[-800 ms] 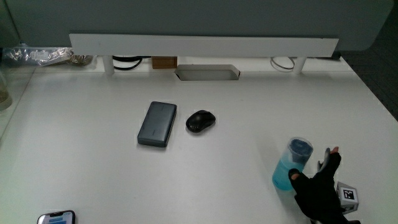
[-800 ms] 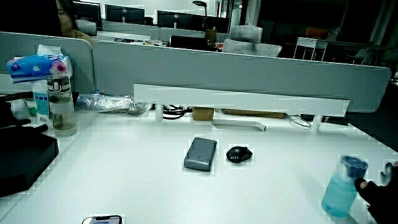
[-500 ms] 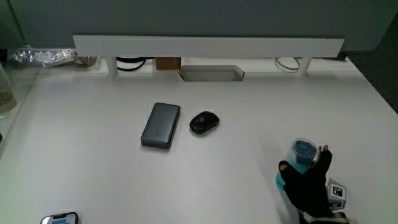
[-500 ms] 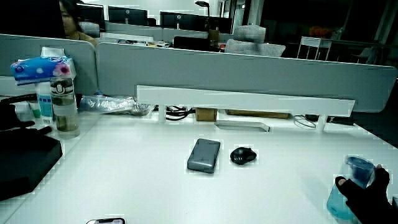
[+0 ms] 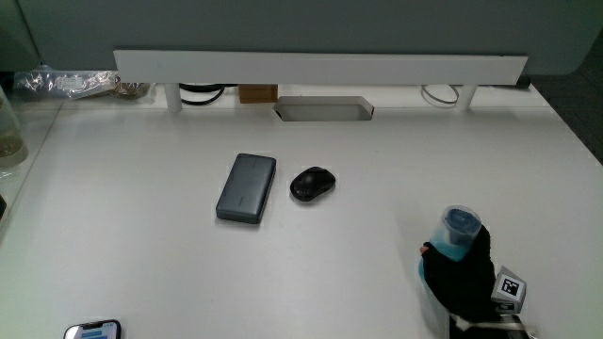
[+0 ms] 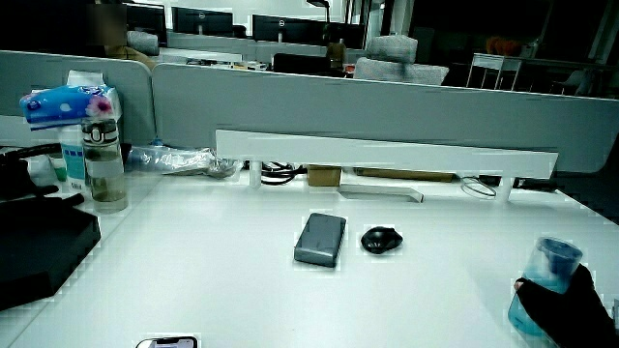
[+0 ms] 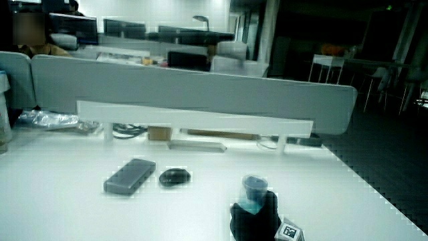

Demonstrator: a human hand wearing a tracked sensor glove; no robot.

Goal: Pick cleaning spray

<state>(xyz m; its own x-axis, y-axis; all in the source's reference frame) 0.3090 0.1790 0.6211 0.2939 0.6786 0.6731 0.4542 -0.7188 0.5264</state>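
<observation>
On the white tabletop (image 5: pixel 141 264): one blue cleaning spray bottle (image 5: pixel 459 230), one gloved hand (image 5: pixel 462 282) closed around it, one small patterned cube (image 5: pixel 507 286) on the glove. Nearer the partition than the bottle lie one dark power bank (image 5: pixel 247 187) and one black computer mouse (image 5: pixel 312 184), just beside each other. One phone (image 5: pixel 92 330) sits at the tabletop's edge nearest the person. A side view adds one clear drinking bottle (image 6: pixel 104 162) and one tissue pack (image 6: pixel 62 104).

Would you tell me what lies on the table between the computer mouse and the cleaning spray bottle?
Nothing: in the main view the table is bare between the mouse and the cleaning spray bottle, which the hand grasps.
</observation>
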